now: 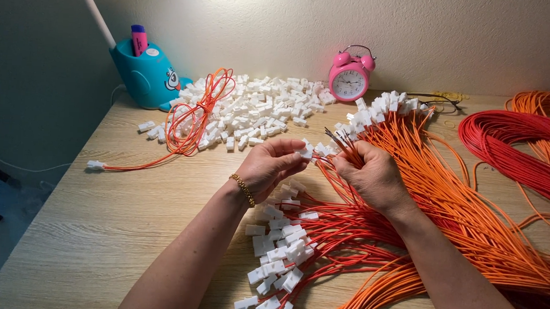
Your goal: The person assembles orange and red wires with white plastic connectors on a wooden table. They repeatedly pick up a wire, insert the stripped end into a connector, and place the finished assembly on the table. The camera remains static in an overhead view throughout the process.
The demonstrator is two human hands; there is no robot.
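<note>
My left hand (269,168), with a gold bracelet on its wrist, pinches a small white plastic connector (305,152) between thumb and fingers. My right hand (373,176) grips a bunch of orange wires (343,141) whose bare metal tips stick up just right of the connector. The two hands nearly touch above the wooden table (118,215). Under them lie red and orange wires (345,238) fitted with white connectors (280,253).
A heap of loose white connectors (258,107) lies at the back, with an orange wire coil (196,114) beside it. A teal pen holder (145,75) and pink alarm clock (349,77) stand by the wall. Red cable coils (516,146) and orange bundles (471,200) fill the right.
</note>
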